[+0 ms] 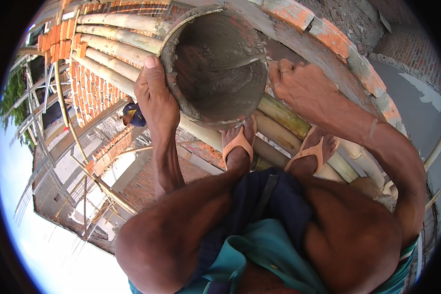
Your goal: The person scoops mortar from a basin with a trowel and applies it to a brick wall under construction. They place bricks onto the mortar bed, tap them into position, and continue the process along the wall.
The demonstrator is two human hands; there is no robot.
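Note:
A round bucket (215,68) crusted with mortar is tilted so that its mouth faces me, above the bamboo poles. Wet grey mortar (206,59) coats its inside. My left hand (157,95) grips the bucket's left side, thumb upward along the wall. At the opposite rim, my right hand (301,85) is closed, its fingers curled at the bucket's edge. A thin pale streak crosses the mortar toward that hand; whether it is a tool's edge, I cannot tell. What the right fingers hold is hidden.
Sandalled feet (240,144) stand on bamboo poles (117,41) with gaps between them. A brick wall edge (328,34) curves along the far right. Stacked bricks (90,90) lie at left. Far below, a person in a dark top (134,115) shows beside bamboo scaffolding (63,108).

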